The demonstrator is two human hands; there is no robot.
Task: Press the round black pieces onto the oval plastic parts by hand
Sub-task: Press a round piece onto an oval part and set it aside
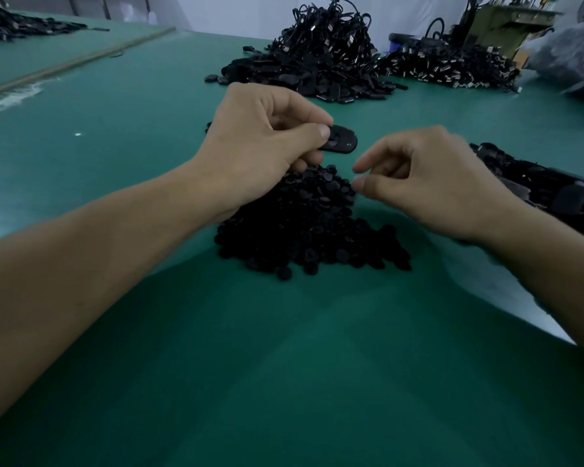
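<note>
Though 1 end is hidden in its grip, the left hand [260,143] pinches the oval part [343,139]; the right hand [429,183], just beside, curls loosely, seemingly empty.

Two bare hands on bare forearms.
The left hand [260,139] and right hand [432,183] are uncovered, as are both forearms to the frame's edge; the nails showing on the left thumb and right fingertips are short and plain.
</note>
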